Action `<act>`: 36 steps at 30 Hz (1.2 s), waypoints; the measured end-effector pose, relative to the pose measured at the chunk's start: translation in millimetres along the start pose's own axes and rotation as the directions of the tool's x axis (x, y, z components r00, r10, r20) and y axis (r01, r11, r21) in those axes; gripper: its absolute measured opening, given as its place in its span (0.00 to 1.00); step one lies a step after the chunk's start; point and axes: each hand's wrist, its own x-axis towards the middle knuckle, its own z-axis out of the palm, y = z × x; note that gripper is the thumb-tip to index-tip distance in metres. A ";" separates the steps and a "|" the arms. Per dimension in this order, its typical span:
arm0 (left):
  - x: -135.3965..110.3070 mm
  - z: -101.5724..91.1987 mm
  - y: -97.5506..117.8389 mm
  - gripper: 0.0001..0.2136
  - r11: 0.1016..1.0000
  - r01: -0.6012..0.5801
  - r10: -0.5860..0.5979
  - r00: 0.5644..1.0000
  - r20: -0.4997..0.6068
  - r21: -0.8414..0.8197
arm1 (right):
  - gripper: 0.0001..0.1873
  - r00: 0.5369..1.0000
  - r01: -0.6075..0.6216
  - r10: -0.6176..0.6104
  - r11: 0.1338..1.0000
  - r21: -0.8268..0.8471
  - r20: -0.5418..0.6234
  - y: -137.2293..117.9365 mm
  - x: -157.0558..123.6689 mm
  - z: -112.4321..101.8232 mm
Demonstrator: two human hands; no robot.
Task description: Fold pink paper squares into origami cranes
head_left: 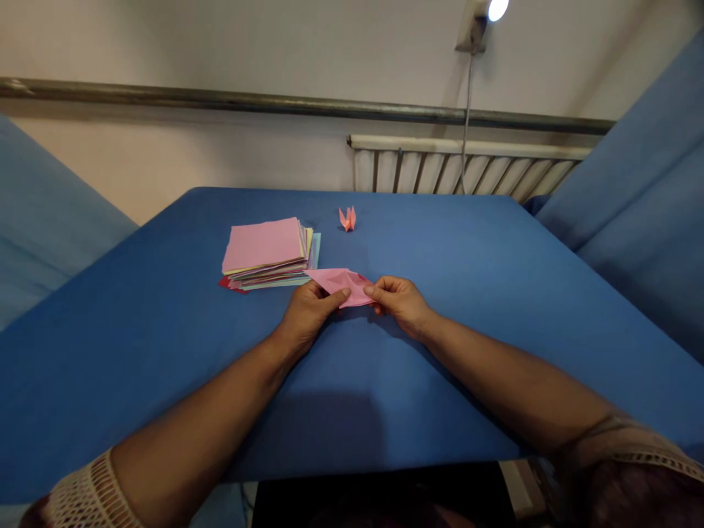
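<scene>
A partly folded pink paper (pixel 339 283) lies on the blue table (pixel 440 249), held at both sides. My left hand (pixel 308 312) pinches its left part with thumb and fingers. My right hand (pixel 399 301) pinches its right edge. A stack of coloured paper squares (pixel 267 253), pink on top, sits just left of the folded piece. A small finished pink origami figure (pixel 347 218) stands farther back on the table.
A white radiator (pixel 467 169) and a metal rail (pixel 220 99) run along the wall behind the table. Blue fabric (pixel 643 176) rises at the right, and more blue fabric (pixel 38 198) at the left. A lamp (pixel 492 11) shines above.
</scene>
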 end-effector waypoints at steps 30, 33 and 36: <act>4.8 -10.0 -1.9 0.14 0.932 0.107 -0.110 0.994 0.010 -0.346 | 0.18 0.983 0.092 -0.097 0.995 0.041 0.154 -1.0 -4.8 2.1; 3.9 -9.9 -0.9 0.13 0.921 0.129 -0.129 0.991 0.026 -0.367 | 0.18 0.982 0.111 -0.115 0.993 0.033 0.149 -0.6 -4.3 2.1; 3.1 -9.8 0.8 0.13 0.906 0.181 -0.173 0.983 0.055 -0.382 | 0.18 0.982 0.133 -0.135 0.991 0.029 0.135 -0.5 -4.0 3.4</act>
